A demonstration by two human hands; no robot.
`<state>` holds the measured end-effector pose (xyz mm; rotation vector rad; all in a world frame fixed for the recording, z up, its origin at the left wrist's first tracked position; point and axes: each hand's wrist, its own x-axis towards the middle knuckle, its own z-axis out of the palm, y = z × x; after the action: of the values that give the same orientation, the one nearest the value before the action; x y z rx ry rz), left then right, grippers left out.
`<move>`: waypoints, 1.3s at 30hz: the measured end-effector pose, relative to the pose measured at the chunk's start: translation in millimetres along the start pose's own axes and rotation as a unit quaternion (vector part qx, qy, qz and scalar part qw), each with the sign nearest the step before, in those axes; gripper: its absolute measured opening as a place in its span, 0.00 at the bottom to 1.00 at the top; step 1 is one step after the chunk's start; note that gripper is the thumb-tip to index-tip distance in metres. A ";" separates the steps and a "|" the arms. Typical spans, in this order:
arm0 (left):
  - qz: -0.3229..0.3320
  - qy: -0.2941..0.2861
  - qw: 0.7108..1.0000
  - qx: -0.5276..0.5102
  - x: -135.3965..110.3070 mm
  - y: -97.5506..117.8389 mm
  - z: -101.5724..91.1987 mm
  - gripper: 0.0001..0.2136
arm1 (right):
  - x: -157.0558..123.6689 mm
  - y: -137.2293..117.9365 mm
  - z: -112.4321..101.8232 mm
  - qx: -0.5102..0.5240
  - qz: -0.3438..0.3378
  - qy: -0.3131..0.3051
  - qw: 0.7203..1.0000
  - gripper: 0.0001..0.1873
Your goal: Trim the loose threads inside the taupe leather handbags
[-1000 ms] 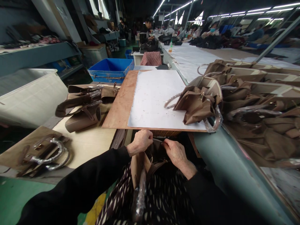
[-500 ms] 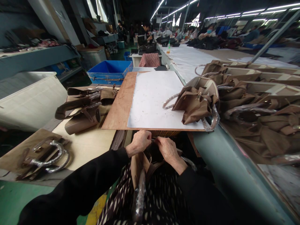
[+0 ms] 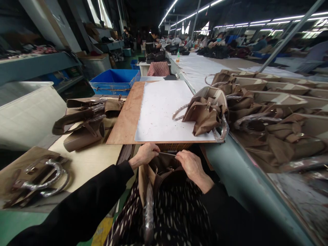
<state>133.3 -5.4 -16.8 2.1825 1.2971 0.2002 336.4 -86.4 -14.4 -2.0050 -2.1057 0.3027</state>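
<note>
A brown handbag (image 3: pixel 162 168) sits in my lap below the board's front edge, its mouth facing up at me. My left hand (image 3: pixel 145 154) pinches its far top edge at the left. A short way to the right, my right hand (image 3: pixel 192 166) grips the same edge between thumb and fingers. The edge runs as a thin pale line, pulled straight between both hands. A plastic-wrapped handle (image 3: pixel 148 213) of this bag hangs toward me over the patterned cloth on my lap. The fingertips are partly hidden.
White paper (image 3: pixel 161 112) covers much of a brown board (image 3: pixel 120 128) ahead. Another handbag (image 3: pixel 205 112) stands on its right side. Several bags (image 3: pixel 279 126) crowd the right-hand table; more bags (image 3: pixel 85 131) lie at left. Beyond are a blue bin (image 3: pixel 115 82) and a white bin (image 3: pixel 28 112).
My hands have moved apart, drawing the bag's edge straight between them. More of the bag's inside shows. The view has turned slightly right.
</note>
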 end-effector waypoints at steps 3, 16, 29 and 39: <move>-0.006 0.002 1.000 0.002 -0.3 -1.3 -0.5 0.08 | -16.3 23.1 -1.7 0.124 0.039 0.027 0.991 0.11; 0.005 0.004 1.000 0.025 -7.6 4.0 -3.7 0.07 | -30.5 11.8 7.5 0.262 0.042 0.090 0.960 0.07; 0.312 -0.078 0.944 0.075 -16.1 53.2 -12.3 0.13 | -30.1 -4.9 -7.4 0.300 0.028 0.024 0.953 0.06; 0.292 -0.046 0.951 0.090 -11.2 56.7 -0.1 0.08 | -29.2 -2.6 -4.6 0.305 0.052 0.029 0.950 0.08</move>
<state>170.3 -34.9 16.4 2.6509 0.6052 0.2121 336.7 -115.7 -9.7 -1.7160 -1.5986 0.7915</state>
